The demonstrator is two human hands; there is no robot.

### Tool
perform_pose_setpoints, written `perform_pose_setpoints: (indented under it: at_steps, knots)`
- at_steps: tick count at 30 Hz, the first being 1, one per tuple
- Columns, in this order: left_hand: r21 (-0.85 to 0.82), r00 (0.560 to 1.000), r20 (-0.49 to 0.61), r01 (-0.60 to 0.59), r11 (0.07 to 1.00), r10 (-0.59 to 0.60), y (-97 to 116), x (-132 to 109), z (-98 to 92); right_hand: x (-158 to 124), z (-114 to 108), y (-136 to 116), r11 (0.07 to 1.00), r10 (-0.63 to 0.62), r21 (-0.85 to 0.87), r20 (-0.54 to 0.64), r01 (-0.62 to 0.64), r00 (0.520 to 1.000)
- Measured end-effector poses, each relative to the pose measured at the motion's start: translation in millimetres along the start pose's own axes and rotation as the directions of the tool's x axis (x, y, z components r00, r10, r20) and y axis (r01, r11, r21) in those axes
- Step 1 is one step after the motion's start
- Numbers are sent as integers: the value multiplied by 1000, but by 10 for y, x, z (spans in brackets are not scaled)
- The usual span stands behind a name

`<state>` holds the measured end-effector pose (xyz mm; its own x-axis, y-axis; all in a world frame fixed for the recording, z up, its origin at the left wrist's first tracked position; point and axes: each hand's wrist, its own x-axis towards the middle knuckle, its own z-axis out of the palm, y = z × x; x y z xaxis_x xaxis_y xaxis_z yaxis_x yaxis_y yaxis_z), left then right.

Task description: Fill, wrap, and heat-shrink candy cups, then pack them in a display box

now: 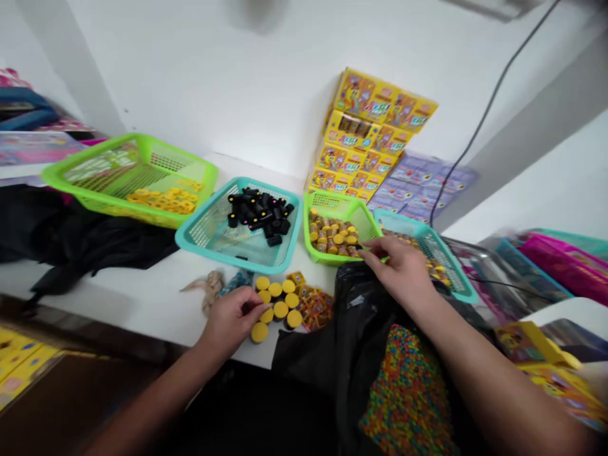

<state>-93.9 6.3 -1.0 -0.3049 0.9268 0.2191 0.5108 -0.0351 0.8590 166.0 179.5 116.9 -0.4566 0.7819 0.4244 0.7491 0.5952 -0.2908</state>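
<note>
My left hand (234, 316) is closed in a pinch at a cluster of small jars with round yellow lids (280, 309), thumb and forefinger on a lid at the cluster's left side. My right hand (399, 266) reaches over the rim of a small green basket (327, 258), its fingertips closed at a small dark-ended piece. Yellow-and-brown jars (335, 235) fill that basket. Below my right forearm, an open black plastic bag (349, 342) holds many tiny multicoloured beads (406, 392). Small orange printed packets (316, 307) lie between the jars and the bag.
A turquoise basket (185, 235) contains black cylindrical pieces (261, 212); a larger green basket (61, 174) has yellow pieces. Another turquoise basket (463, 285) stands right. Yellow boxes (365, 152) and purple boxes (422, 183) are stacked against the wall, where a dark cable (491, 95) hangs.
</note>
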Motion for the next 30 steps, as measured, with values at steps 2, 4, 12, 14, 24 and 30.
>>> perform_pose_setpoints:
  at_steps: [2,4,12,14,24,30]
  knots:
    - [37,999,-45,3,999,-2,-25,-12,22,-343,-69,-166,983,-143,121,15,140,990]
    - [58,997,-71,-9,998,13,-8,-16,35,-662,-102,-294,957,-231,203,94,209,968]
    - [189,969,70,-244,951,235,390,184,197,-1225,-140,-300,974,-159,195,208,118,965]
    - [309,944,192,-318,896,269,514,324,340,-1280,-181,-269,977,-135,190,207,95,969]
    - [584,824,566,-384,715,-20,651,995,1037,-1605,-265,-196,965,-47,263,148,6,988]
    - [573,824,566,-371,731,-26,624,999,969,-1660,-198,-83,952,3,304,136,-45,991]
